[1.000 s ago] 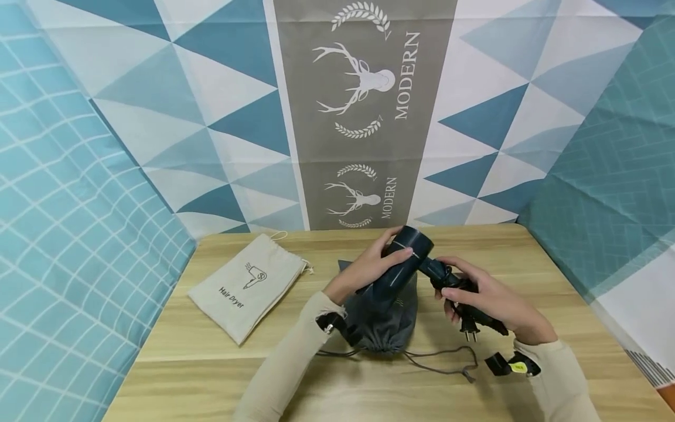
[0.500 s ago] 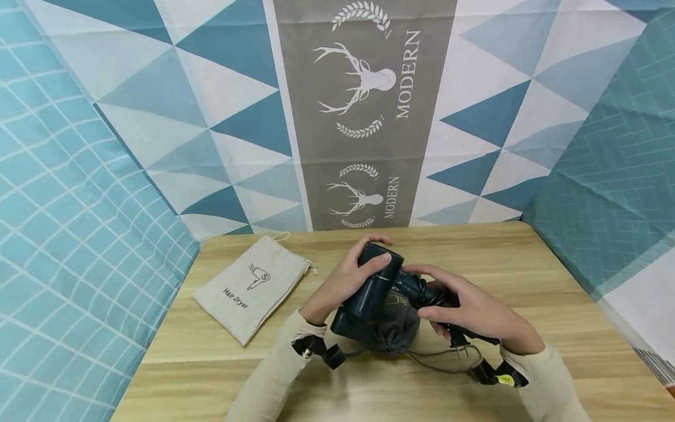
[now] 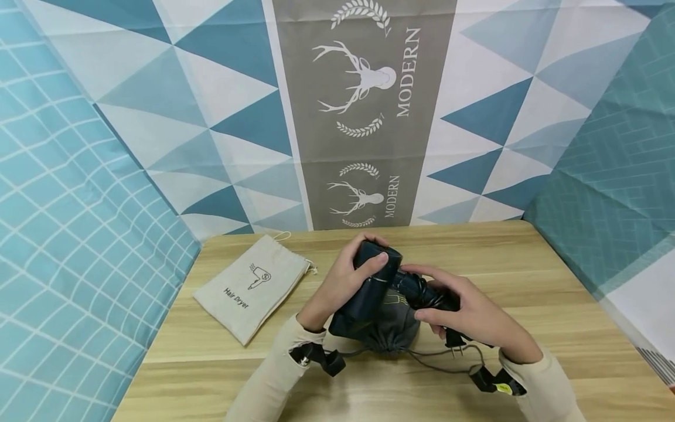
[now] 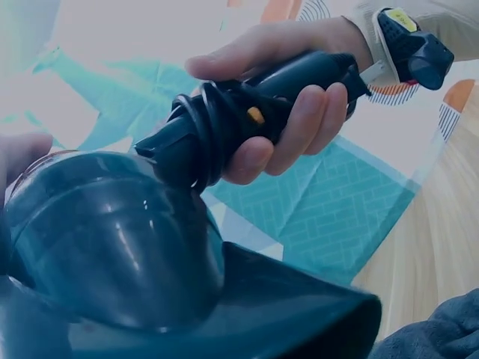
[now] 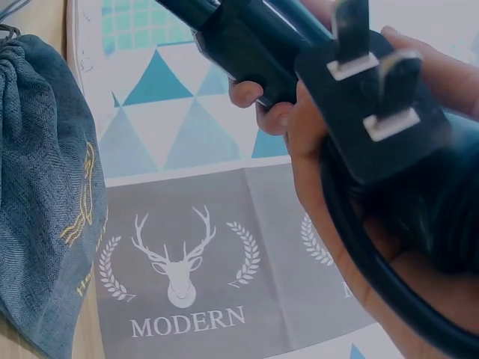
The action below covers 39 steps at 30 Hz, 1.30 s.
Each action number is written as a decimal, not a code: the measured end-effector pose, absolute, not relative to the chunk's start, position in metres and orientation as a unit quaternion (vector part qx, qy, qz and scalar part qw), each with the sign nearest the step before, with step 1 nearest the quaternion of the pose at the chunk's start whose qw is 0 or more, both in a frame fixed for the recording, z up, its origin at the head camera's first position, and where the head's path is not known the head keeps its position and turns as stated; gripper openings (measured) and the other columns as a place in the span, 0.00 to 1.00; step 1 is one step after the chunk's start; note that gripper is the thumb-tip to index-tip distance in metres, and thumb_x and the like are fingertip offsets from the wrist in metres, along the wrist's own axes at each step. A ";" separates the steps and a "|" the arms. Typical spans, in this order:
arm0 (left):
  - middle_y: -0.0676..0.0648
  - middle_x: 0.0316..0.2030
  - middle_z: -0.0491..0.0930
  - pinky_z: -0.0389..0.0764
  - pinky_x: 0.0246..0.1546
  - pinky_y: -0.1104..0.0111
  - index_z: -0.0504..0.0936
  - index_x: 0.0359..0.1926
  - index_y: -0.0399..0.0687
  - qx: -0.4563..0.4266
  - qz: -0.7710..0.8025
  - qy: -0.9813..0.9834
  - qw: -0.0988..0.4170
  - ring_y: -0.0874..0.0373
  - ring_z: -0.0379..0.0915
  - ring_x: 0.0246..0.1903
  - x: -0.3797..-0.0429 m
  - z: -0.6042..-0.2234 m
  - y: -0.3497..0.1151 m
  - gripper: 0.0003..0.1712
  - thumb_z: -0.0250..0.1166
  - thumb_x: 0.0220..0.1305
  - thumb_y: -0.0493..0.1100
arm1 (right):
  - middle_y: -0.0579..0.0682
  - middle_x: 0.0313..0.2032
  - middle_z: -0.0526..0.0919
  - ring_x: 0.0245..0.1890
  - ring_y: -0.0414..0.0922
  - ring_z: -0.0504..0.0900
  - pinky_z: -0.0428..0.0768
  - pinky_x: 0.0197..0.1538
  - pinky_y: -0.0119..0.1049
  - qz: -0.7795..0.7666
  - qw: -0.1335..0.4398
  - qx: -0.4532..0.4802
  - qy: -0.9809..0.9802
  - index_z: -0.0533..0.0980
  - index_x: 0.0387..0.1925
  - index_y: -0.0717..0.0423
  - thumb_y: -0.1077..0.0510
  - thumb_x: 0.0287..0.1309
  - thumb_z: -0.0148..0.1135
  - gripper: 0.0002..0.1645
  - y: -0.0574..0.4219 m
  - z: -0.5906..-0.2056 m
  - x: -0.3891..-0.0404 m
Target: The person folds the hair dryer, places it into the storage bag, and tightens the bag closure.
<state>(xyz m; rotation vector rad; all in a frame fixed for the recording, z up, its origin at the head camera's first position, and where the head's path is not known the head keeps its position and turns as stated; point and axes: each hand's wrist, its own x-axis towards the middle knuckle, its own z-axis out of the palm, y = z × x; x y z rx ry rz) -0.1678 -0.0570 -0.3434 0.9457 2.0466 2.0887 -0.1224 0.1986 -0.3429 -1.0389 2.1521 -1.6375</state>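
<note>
A dark blue hair dryer is held in both hands above a dark grey drawstring bag. My left hand grips its barrel, thumb on top. My right hand holds the handle, round which the black power cord is coiled, as the left wrist view shows. The two-pin plug sticks out beside the right hand in the right wrist view. A concentrator nozzle flares at the dryer's end. Part of the bag lies hidden under the dryer; its yellow print shows in the right wrist view.
A cream drawstring bag printed "Hair Dryer" lies flat at the left of the wooden table. The grey bag's drawstring trails towards the right wrist. Patterned cloth hangs behind and on both sides.
Both hands have moved left and a little nearer with the hair dryer, so it now covers more of the grey bag's left side. In the last half second they barely moved.
</note>
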 end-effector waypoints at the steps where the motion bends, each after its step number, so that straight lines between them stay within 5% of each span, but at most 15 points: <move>1: 0.40 0.51 0.74 0.82 0.42 0.61 0.72 0.59 0.45 0.309 0.680 0.664 0.029 0.50 0.77 0.45 -0.167 -0.343 -0.057 0.22 0.59 0.72 0.53 | 0.57 0.30 0.78 0.18 0.48 0.79 0.80 0.22 0.42 -0.563 0.119 -0.359 0.735 0.58 0.75 0.52 0.69 0.67 0.58 0.39 0.199 -0.342 -0.122; 27: 0.43 0.47 0.76 0.80 0.40 0.64 0.74 0.54 0.42 0.337 0.684 0.640 -0.092 0.51 0.76 0.39 -0.148 -0.334 -0.051 0.21 0.61 0.71 0.53 | 0.54 0.38 0.81 0.20 0.44 0.80 0.79 0.21 0.39 -0.553 0.021 -0.356 0.753 0.66 0.70 0.54 0.72 0.60 0.64 0.38 0.195 -0.335 -0.108; 34: 0.42 0.46 0.76 0.83 0.37 0.61 0.71 0.56 0.42 0.277 0.720 0.629 -0.097 0.50 0.77 0.39 -0.144 -0.332 -0.044 0.21 0.58 0.72 0.52 | 0.50 0.31 0.80 0.20 0.44 0.80 0.80 0.24 0.41 -0.579 -0.037 -0.322 0.749 0.61 0.73 0.53 0.72 0.62 0.62 0.40 0.183 -0.337 -0.104; 39: 0.44 0.47 0.75 0.82 0.38 0.62 0.71 0.56 0.45 0.270 0.715 0.639 -0.087 0.50 0.77 0.40 -0.147 -0.334 -0.047 0.21 0.58 0.72 0.53 | 0.51 0.40 0.82 0.30 0.45 0.83 0.82 0.31 0.41 -0.562 -0.021 -0.318 0.764 0.59 0.73 0.49 0.69 0.63 0.63 0.41 0.181 -0.337 -0.105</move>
